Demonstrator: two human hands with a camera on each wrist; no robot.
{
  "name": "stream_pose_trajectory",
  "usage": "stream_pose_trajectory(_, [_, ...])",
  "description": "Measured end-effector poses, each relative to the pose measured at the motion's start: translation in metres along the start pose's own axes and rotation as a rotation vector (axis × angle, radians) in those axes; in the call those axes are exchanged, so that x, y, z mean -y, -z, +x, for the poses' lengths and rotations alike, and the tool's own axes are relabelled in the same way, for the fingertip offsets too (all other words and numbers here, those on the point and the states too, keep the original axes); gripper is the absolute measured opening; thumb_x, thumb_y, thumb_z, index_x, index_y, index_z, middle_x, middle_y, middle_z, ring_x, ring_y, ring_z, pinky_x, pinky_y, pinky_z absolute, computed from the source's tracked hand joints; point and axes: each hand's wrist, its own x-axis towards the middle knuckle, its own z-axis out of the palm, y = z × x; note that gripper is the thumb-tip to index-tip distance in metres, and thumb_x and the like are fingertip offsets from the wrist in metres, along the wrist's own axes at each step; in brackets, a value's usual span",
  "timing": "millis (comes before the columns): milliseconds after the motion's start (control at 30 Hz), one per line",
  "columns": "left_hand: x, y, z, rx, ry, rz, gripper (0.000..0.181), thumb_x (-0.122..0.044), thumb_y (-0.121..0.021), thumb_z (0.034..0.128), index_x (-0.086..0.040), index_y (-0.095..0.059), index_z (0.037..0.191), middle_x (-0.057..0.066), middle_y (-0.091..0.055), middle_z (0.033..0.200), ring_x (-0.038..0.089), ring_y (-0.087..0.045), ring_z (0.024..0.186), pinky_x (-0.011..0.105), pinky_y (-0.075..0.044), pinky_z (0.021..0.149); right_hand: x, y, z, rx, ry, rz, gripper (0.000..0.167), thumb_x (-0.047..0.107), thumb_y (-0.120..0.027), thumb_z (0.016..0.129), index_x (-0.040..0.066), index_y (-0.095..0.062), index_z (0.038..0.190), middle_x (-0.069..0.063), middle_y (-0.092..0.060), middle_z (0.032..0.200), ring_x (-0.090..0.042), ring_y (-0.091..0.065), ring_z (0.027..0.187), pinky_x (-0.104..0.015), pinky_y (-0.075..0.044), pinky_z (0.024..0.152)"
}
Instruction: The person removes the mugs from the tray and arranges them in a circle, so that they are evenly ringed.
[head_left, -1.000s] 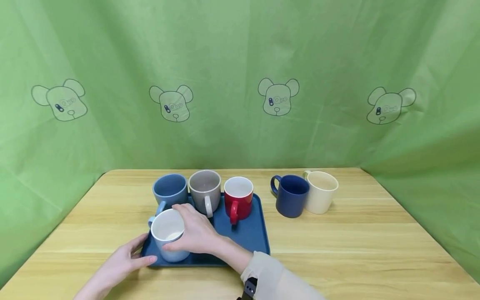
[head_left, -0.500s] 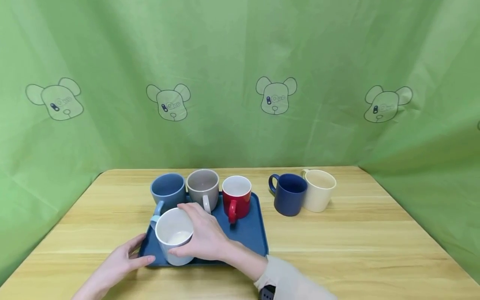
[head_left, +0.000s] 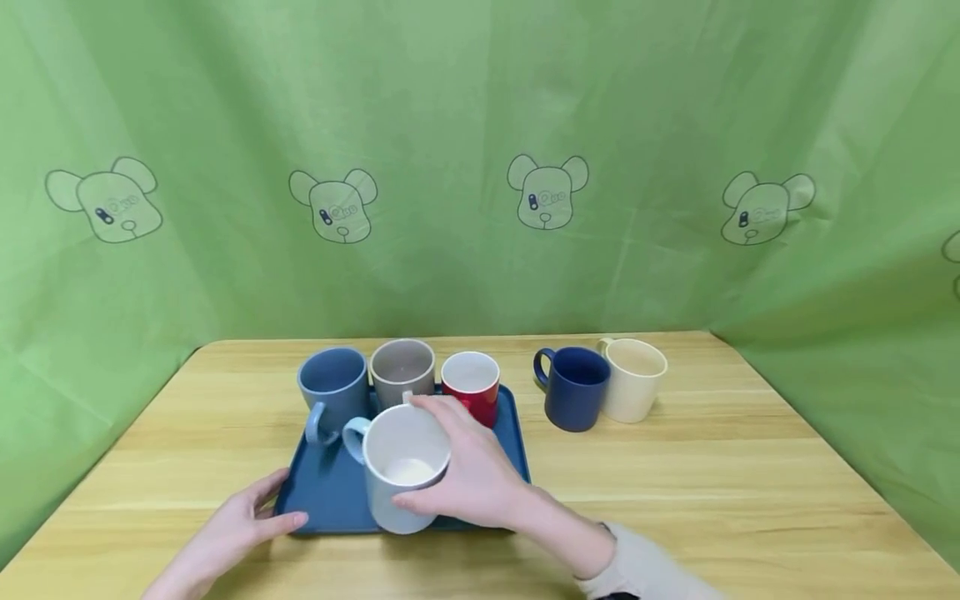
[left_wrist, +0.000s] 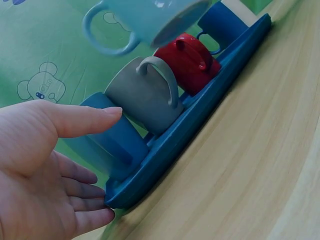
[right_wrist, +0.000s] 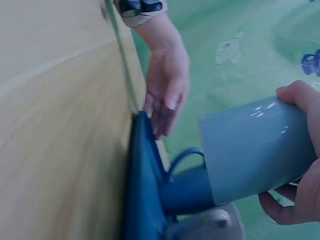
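Note:
My right hand [head_left: 480, 475] grips a light blue mug [head_left: 393, 500] by its rim and side, white inside, with its handle pointing left. In the left wrist view this mug [left_wrist: 155, 20] hangs above the tray, its base clear of it. At the tray's left edge is my left hand [head_left: 236, 529], fingers fairly straight and thumb apart, fingertips touching the corner of the dark blue tray [head_left: 322, 500]. Along the tray's back stand a blue mug [head_left: 341, 400], a grey mug [head_left: 401, 390] and a red mug [head_left: 485, 408]. The held mug and right hand partly cover the grey and red ones.
Right of the tray, a navy mug [head_left: 573, 408] and a cream mug [head_left: 633, 396] stand side by side on the wooden table [head_left: 712, 492]. A green curtain [head_left: 450, 275] with bear drawings hangs behind the table.
My right hand has lifted the light blue mug from the tray's front left and carried it right. The blue mug's handle has come into view. My left hand stays at the tray's edge.

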Motion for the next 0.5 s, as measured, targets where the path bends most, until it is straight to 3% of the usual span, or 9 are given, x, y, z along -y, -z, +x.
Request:
stream_pose_trajectory(400, [0.003,0.002,0.0,0.026,0.007,0.001,0.084,-0.035,-0.063,0.0879,0.013,-0.018,0.141,0.035,-0.017,0.144,0.051,-0.028,0.127,0.056,-0.036,0.098,-0.013,0.068,-0.035,-0.201,-0.034,-0.128,0.088,0.023,-0.088,0.054,0.007,-0.048,0.13,-0.004,-0.052,0.119,-0.02,-0.056,0.097,-0.039,-0.051,0.077])
stream_pose_trajectory(500, [0.003,0.002,0.001,0.028,0.002,0.007,0.084,-0.035,-0.063,0.0877,0.013,-0.018,0.141,0.035,-0.017,0.144,0.051,-0.028,0.127,0.056,-0.036,0.098,-0.019,0.088,-0.049,-0.246,-0.082,-0.163,0.088,0.019,-0.088,0.054,0.006,-0.047,0.13,-0.006,-0.051,0.122,-0.022,-0.055,0.098,-0.041,-0.05,0.076])
